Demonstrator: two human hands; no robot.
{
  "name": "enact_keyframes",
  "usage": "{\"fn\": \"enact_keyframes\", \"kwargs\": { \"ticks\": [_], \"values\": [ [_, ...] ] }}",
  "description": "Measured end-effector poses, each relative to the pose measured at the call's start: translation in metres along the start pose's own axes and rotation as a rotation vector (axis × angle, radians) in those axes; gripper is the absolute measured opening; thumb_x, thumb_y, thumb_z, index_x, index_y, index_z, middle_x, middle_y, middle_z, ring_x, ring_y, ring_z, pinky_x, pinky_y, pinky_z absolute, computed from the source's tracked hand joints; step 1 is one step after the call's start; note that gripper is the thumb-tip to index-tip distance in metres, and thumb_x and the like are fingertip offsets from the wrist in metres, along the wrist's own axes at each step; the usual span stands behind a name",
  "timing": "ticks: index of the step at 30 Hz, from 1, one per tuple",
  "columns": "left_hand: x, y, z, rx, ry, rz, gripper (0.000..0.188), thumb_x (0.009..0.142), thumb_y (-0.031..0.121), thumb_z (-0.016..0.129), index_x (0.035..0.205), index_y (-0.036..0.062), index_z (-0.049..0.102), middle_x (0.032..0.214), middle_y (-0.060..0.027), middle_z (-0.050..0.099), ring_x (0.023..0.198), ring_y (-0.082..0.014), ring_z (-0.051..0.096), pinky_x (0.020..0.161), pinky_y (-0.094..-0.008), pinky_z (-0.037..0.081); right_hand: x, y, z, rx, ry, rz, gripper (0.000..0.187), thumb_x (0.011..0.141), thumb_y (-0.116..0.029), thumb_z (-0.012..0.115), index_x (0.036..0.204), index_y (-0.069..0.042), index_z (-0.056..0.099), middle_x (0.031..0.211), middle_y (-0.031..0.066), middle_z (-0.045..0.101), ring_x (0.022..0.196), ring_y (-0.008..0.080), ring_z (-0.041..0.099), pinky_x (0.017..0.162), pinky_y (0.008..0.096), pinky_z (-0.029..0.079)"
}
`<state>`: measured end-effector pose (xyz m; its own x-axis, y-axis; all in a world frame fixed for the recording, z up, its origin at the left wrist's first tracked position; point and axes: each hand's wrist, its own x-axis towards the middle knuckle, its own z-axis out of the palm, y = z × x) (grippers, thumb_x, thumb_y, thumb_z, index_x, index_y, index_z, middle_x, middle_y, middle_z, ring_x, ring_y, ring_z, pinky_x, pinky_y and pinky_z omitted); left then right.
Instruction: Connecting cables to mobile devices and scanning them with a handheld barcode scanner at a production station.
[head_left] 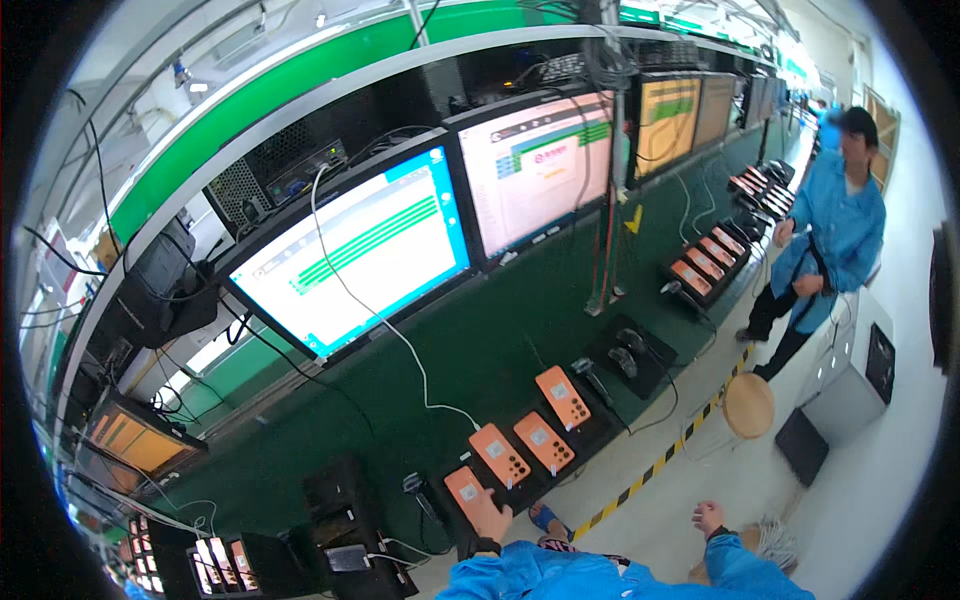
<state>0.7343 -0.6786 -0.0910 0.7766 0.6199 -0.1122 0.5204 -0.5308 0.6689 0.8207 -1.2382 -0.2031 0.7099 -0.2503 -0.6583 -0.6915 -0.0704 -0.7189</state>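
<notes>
My left hand point(487, 520) lies on the nearest orange smartphone point(464, 486), over its lower end; I cannot tell whether the fingers grip it. My right hand point(708, 516) hangs well apart to the right, over the floor, fingers loosely curled. The phone rests in a black tray point(592, 438) along the bench's front edge, beside three more orange phones point(543, 444), all with camera lenses up. Just left of the tray a handheld scanner point(421, 492) crowds that side; another handheld scanner point(592, 379) stands past the far end, near a black mat point(655, 350) bearing two dark rounded devices. Behind the tray, the green bench top point(290, 432) stretches back to the lit monitor point(350, 262), and a white cable point(422, 375) crosses this strip down to the second phone. A metal post point(606, 225) rises further right. Beyond the front edge, yellow-black tape point(690, 430) runs along the floor beside a round stool point(748, 405). Further off, a co-worker point(838, 215) in blue stands near another phone tray point(693, 284).
</notes>
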Motion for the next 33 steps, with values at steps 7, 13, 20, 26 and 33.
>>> {"fn": "enact_keyframes", "kwargs": {
  "ticks": [7,13,20,26,33],
  "values": [
    [0.002,0.02,0.061,0.408,-0.113,-0.111,0.061,0.069,0.031,0.065,0.126,0.0113,0.057,0.15,-0.0379,0.019,0.137,-0.0581,0.019,0.103,-0.0679,0.025,-0.031,-0.088,0.134,-0.264,-0.344,-0.101,0.024,0.094,-0.019,0.058,0.112,-0.004,0.062,0.093,0.0116,0.069,0.076,0.0205,0.068,0.065,0.0334,0.055],
    [0.022,0.055,0.046,0.347,-0.211,-0.324,0.072,0.068,0.036,0.065,0.137,0.0194,0.053,0.15,-0.0412,0.015,0.14,-0.0579,0.009,0.105,-0.0711,0.017,-0.01,-0.184,0.227,-0.508,-0.606,-0.516,0.02,0.093,-0.012,0.058,0.108,0.001,0.064,0.091,0.0108,0.07,0.078,0.0167,0.067,0.071,0.0289,0.054],
    [0.027,0.04,0.102,0.505,0.002,-0.44,0.067,0.064,0.039,0.068,0.127,0.017,0.059,0.152,-0.0383,0.014,0.14,-0.0589,0.01,0.108,-0.0691,0.015,0.02,-0.307,0.318,-0.809,-0.762,-1.064,0.034,0.086,-0.018,0.064,0.118,-0.005,0.059,0.118,0.0185,0.061,0.112,0.0307,0.058,0.093,0.0404,0.047],
    [0.047,0.074,0.105,0.522,0.126,-0.616,0.054,0.059,0.04,0.07,0.106,0.0129,0.066,0.15,-0.0376,0.021,0.14,-0.0566,0.014,0.109,-0.0657,0.022,0.048,-0.337,0.327,-1.345,-0.966,-1.15,0.082,0.079,-0.036,0.071,0.148,-0.016,0.031,0.158,0.0206,0.016,0.139,0.042,0.03,0.111,0.0581,0.027],
    [0.056,0.085,0.087,0.392,0.008,-0.697,0.043,0.062,0.042,0.07,0.092,0.0118,0.069,0.146,-0.0352,0.03,0.137,-0.0537,0.023,0.106,-0.0617,0.029,0.055,-0.333,0.331,-1.57,-0.998,-0.97,0.11,0.071,-0.047,0.074,0.155,-0.023,0.008,0.161,0.0149,-0.01,0.139,0.0423,0.033,0.104,0.0755,0.02]
  ]
}}
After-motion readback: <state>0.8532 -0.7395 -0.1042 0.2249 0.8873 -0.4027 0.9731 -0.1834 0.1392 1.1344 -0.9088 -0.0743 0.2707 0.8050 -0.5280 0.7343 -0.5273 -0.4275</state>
